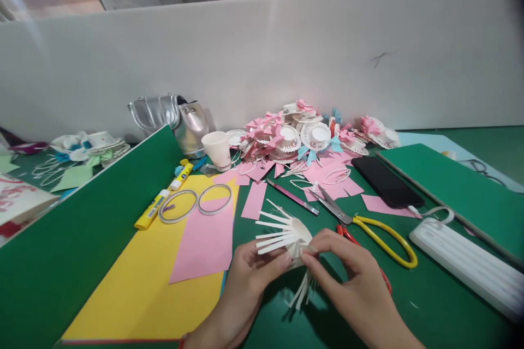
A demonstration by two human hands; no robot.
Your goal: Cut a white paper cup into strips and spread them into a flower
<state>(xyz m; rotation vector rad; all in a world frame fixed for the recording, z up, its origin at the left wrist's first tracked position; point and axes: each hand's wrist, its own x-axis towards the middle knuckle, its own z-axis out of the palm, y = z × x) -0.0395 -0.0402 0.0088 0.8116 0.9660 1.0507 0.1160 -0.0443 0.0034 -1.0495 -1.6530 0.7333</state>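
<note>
A white paper cup cut into thin strips is held between my two hands above the green table. Its strips fan out to the left, and more hang below. My left hand grips it from the left with thumb and fingers. On the other side, my right hand pinches the cup's edge between thumb and forefinger. Just beyond my right hand lie scissors with yellow handles; a red handle shows partly behind that hand. A pink craft knife rests ahead of the cup.
Yellow paper, pink paper, tape rings and glue sticks lie left. An uncut paper cup stands near a pile of paper-cup crafts. A phone and white power strip are right. Green dividers flank the area.
</note>
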